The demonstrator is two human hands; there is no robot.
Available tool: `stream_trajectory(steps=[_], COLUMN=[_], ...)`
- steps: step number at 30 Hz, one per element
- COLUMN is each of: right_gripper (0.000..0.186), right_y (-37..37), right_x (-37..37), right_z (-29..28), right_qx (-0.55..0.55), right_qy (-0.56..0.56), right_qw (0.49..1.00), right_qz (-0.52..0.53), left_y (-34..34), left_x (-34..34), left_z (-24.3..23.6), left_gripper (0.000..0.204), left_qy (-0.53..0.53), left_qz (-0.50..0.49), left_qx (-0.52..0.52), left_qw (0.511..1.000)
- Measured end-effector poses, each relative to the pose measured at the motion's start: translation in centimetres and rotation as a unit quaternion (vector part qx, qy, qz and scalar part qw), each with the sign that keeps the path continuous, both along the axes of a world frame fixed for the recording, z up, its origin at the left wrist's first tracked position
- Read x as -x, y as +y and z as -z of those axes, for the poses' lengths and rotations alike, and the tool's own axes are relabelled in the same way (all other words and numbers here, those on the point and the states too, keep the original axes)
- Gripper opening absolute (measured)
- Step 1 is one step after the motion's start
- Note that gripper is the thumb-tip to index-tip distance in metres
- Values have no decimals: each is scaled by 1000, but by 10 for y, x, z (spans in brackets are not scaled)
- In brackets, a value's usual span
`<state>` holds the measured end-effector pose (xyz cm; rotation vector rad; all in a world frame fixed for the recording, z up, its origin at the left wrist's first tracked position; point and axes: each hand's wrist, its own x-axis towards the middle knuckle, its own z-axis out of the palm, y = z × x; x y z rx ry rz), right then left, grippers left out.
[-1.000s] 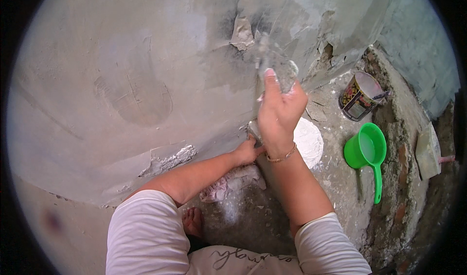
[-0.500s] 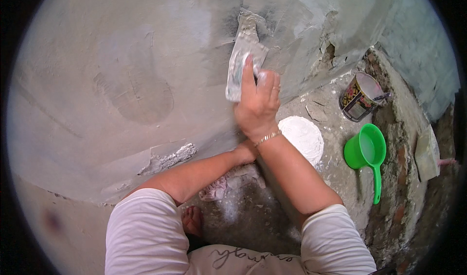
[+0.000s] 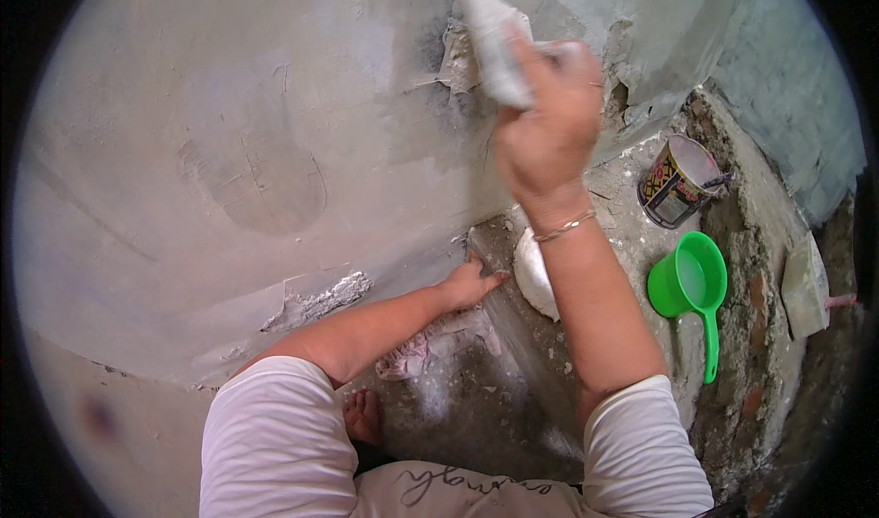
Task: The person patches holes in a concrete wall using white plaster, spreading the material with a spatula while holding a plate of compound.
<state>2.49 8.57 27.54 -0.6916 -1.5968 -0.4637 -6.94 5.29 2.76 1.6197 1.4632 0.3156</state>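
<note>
Curling fingers [image 3: 582, 67] tight, the right hand [image 3: 549, 133] grips a scraper [image 3: 497, 51]; the empty left hand [image 3: 469, 284], loosely open, touches a ledge [image 3: 497, 239]. Shirt [image 3: 275, 445] and tin [image 3: 671, 197] bear lettering [image 3: 446, 478].

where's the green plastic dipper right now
In the head view, the green plastic dipper stands on the right, on the rough grey ledge, just below the round dark patterned tub and right of the person's right forearm.
</note>
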Motion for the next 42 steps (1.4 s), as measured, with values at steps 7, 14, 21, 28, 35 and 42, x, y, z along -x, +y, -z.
stream_trajectory(steps=[7, 14, 21, 28, 35, 42], right_gripper=[50, 56, 50, 36, 45, 33], right_y=[-35, 5, -38, -15, 10, -50], right_x=[5, 25, 0, -40, -14, -16], right_z=[10, 42, 121, 31, 1, 48], right_qx=[23, -75, 145, 26, -10, 155], right_qy=[-37, -69, -171, 20, -57, -18], right_qw=[995, 994, 971, 995, 998, 984], right_qz=[-94, 27, -80, -93, 31, -91], left_y=[16, 4, 11, -9, 1, 14], left_x=[18, 4, 11, 5, -2, 6], left_z=[84, 12, 59, -24, 0, 46], left_gripper=[83, 81, 72, 77, 80, 87], left_qy=[-34, 21, -144, -20, -20, -89], left_qz=[-4, 10, 83, -1, 2, 47], left_qx=[-85, 9, -178, 22, 12, -16], left_qw=[996, 1000, 970, 1000, 1000, 995])
